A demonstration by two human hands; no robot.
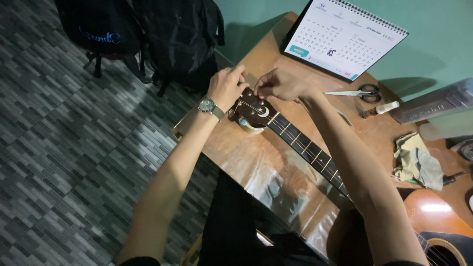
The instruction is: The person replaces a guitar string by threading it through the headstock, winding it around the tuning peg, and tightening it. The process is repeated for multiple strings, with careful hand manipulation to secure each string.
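An acoustic guitar lies across a wooden table (256, 157), its dark neck (310, 150) running from the body (433, 216) at lower right up to the headstock (253, 113), which rests on a roll of tape (250, 128). My left hand (227, 87), with a wristwatch on its wrist, grips the far side of the headstock at the tuning pegs. My right hand (282, 84) pinches something small at the top of the headstock; what it pinches is too small to tell.
A desk calendar (345, 37) stands at the table's back. Scissors (357, 92), a small bottle (379, 109), a crumpled cloth (416, 160) and a clear plastic box (436, 103) lie to the right. Black backpacks (148, 34) sit on the tiled floor at left.
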